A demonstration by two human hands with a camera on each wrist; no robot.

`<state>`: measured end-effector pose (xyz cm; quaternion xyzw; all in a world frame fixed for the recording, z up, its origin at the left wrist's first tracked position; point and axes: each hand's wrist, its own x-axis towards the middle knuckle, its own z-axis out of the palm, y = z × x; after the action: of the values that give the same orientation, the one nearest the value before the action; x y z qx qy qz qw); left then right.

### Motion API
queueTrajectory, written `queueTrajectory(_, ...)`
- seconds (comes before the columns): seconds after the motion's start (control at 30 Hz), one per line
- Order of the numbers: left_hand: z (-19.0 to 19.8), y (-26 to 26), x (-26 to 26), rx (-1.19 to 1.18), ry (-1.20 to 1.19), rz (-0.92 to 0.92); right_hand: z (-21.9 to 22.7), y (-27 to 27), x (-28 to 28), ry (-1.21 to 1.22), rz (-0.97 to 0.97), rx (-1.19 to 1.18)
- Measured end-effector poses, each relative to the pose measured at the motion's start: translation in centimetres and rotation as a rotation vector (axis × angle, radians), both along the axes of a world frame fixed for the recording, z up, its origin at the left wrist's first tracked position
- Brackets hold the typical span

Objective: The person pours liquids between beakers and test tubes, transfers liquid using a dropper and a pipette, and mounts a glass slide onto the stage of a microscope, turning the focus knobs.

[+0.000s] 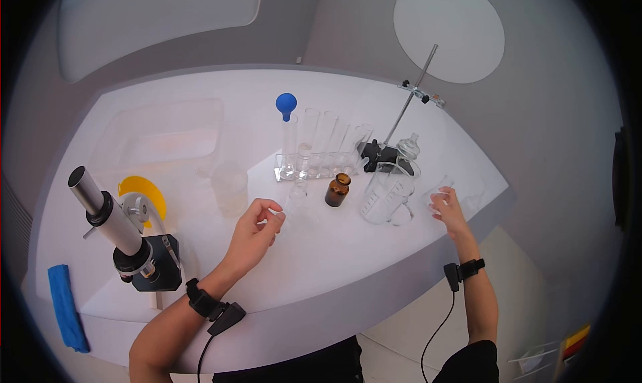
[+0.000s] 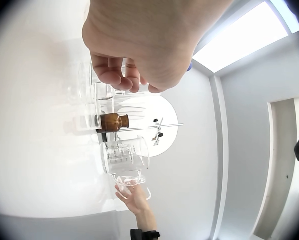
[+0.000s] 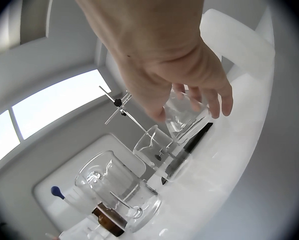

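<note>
At the right end of the table, my right hand (image 1: 449, 212) grips a clear conical flask (image 3: 185, 122), thumb on one side and fingers on the other in the right wrist view. My left hand (image 1: 257, 228) hovers over the table's middle, fingers loosely curled, with nothing visible in them. Just beyond its fingertips stands a clear glass vessel with a narrow neck (image 1: 299, 190), faint against the white top. A brown glass bottle (image 1: 337, 190) stands open-mouthed to its right. Between that bottle and my right hand is a clear graduated jug with a handle (image 1: 381, 206).
Behind the bottle, a clear rack (image 1: 286, 174) holds several test tubes, one topped by a blue rubber bulb (image 1: 286, 103). A stand with a clamp (image 1: 422, 94) rises at the back right. Left are a microscope (image 1: 124, 232), a yellow disc (image 1: 155, 190), a clear tub (image 1: 219, 132) and a blue cloth (image 1: 67, 309).
</note>
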<state>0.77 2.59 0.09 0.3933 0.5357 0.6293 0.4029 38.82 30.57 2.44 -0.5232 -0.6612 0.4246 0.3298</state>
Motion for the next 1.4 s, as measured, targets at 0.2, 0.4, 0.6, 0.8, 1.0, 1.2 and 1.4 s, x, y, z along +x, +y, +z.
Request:
queueTrajectory(0.2,-0.2,0.2,0.0,0.010,0.015,0.012,-1.0,1.0,-0.4,-0.075,0.027,0.039)
queueTrajectory(0.4,-0.1,0.1,0.0,0.008,0.004,0.012,-2.9,2.1,-0.6,-0.098,0.095,0.095)
queueTrajectory(0.6,0.0,0.0,-0.1,-0.007,-0.015,0.007,-2.6,1.1,-0.9,-0.123,-0.133,0.329)
queueTrajectory(0.8,0.0,-0.1,-0.1,-0.002,-0.016,-0.010,1.5,-4.6,-2.9,-0.149,-0.001,0.329)
queueTrajectory(1.0,-0.1,0.0,-0.1,0.002,-0.017,0.000,2.7,-8.6,-6.5,-0.226,0.286,0.205)
queueTrajectory(1.2,-0.1,0.0,0.0,0.009,-0.001,0.003,2.6,-9.9,-8.1,-0.233,0.317,0.249)
queueTrajectory(1.4,-0.3,0.1,-0.1,0.006,0.005,0.003,3.0,-10.3,-8.3,-0.308,0.320,0.277)
